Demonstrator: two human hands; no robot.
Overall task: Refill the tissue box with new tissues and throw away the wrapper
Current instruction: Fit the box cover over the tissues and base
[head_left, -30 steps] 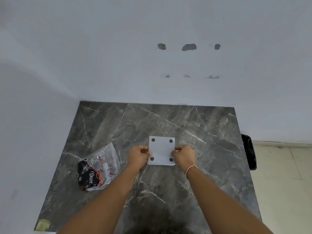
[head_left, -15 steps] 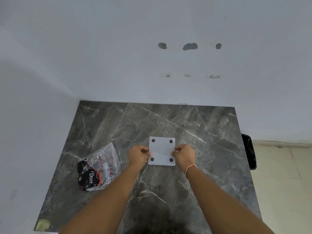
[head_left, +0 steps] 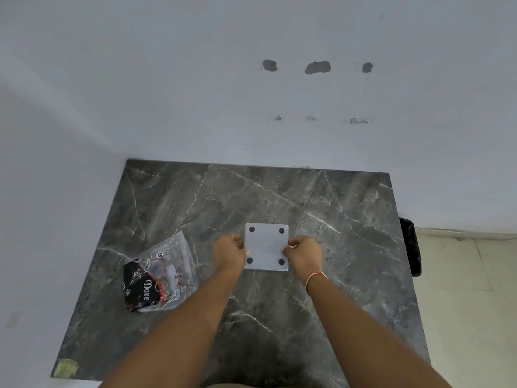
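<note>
A square white tissue box (head_left: 266, 246) sits upside down on the dark marble table (head_left: 335, 219), its flat underside with four black round feet facing up. My left hand (head_left: 228, 252) grips its left edge and my right hand (head_left: 305, 252) grips its right edge, fingers curled on the sides. To the left lies a crumpled clear plastic wrapper (head_left: 159, 275) printed in black and red with the word Dove. No tissues are visible.
A black bin (head_left: 409, 247) stands on the floor beside the table's right edge. White walls close the table's far and left sides. A small yellowish scrap (head_left: 65, 368) lies at the near left corner.
Both hands hold the box in nearly the same place; the view shifted very slightly. Nothing else moved.
</note>
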